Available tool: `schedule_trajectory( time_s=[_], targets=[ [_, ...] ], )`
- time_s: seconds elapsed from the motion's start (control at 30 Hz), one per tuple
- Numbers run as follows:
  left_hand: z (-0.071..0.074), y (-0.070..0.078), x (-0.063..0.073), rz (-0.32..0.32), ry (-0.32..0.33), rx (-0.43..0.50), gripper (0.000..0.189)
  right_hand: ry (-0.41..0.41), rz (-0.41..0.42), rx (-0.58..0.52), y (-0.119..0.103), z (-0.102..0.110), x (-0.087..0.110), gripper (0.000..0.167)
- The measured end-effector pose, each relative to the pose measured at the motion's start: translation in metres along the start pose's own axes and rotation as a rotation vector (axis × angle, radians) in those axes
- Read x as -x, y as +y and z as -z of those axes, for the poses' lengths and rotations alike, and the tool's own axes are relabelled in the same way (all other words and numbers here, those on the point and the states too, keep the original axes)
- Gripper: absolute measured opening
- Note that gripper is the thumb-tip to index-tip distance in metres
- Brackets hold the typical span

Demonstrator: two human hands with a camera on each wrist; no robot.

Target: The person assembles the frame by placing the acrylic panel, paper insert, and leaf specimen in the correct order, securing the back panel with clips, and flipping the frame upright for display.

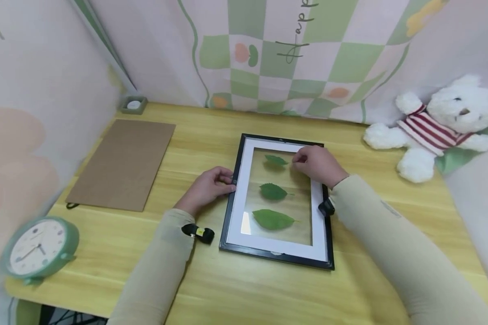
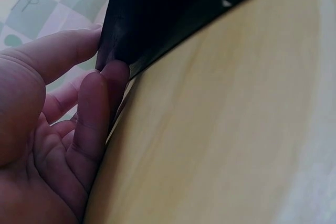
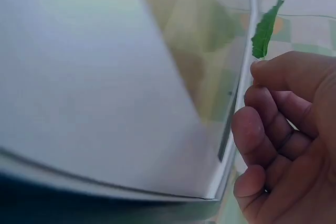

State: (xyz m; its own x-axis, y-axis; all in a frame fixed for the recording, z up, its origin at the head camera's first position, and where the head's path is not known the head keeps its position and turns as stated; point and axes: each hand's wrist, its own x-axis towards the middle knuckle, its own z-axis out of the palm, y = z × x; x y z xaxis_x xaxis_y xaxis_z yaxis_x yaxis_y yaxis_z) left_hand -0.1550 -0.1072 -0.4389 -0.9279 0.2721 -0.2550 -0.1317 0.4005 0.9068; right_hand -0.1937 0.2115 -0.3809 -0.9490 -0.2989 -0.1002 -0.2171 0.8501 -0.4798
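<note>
the table (image 1: 236, 289) (yellow, wood-grained) carries a frame (image 1: 252, 252), brown board (image 1: 124, 164), green clock (image 1: 40, 247), white bear (image 1: 435, 128) and, apparently, a candle (image 1: 133, 104).

Green leaves (image 1: 273, 220), black frame (image 1: 329, 243), green-checked cloth (image 1: 244, 83)

Bare tabletop (image 1: 236, 293) at the head view's lower centre, between left sleeve (image 1: 156, 268) and right sleeve (image 1: 402, 248), gives room to pass. So does the strip left of upper centre, between brown board (image 1: 124, 164) and black frame (image 1: 276, 257), until the left hand (image 1: 205, 187) blocks it. A white bear (image 1: 435, 128) obstructs the upper right.
</note>
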Motion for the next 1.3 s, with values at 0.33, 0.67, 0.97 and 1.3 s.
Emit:
schedule_trajectory(
  time_s=[0.33,0.67,0.97,1.3],
  targets=[
    [0.001,-0.001,0.001,-0.003,-0.011,-0.024,0.041,0.081,-0.027,-0.039,-0.005,0.019,0.046,0.022],
    [-0.001,0.002,0.004,0.014,-0.012,0.028,0.041,0.329,-0.037,-0.103,0.015,0.023,0.109,0.016],
    [-0.002,0.003,0.007,0.019,0.003,0.007,0.041,0.483,-0.162,-0.132,0.032,0.014,0.162,0.019],
    [-0.005,0.004,0.007,0.021,0.003,-0.003,0.042,0.506,-0.320,-0.170,0.055,0.014,0.221,0.025]
  ],
)
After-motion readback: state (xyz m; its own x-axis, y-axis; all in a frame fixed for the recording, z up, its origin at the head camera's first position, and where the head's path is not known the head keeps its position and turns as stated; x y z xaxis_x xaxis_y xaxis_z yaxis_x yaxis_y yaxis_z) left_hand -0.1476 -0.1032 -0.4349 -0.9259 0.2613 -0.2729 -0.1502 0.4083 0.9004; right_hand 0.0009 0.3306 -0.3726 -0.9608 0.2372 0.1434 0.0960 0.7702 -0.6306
